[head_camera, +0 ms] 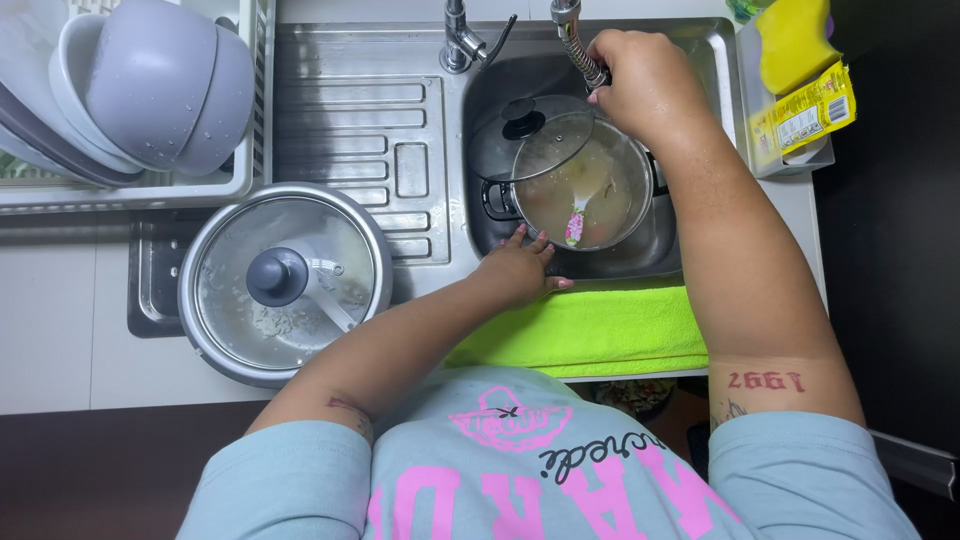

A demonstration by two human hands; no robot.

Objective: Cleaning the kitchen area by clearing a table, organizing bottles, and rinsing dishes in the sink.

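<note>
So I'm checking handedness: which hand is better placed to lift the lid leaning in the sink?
Probably the left hand: it rests at the pot rim beside the glass lid, while the right hand grips the faucet hose.

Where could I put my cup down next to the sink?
The ribbed drainboard between dish rack and sink is bare. White counter left of the rice cooker too. The sink is crowded: pot, lid, both hands.

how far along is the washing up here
Done, it seems: grey bowls sit wet in the drying rack. In hand: right hand holds the faucet hose over a pot of cloudy water, left hand at its rim. Left: the rice-flecked cooker.
</note>
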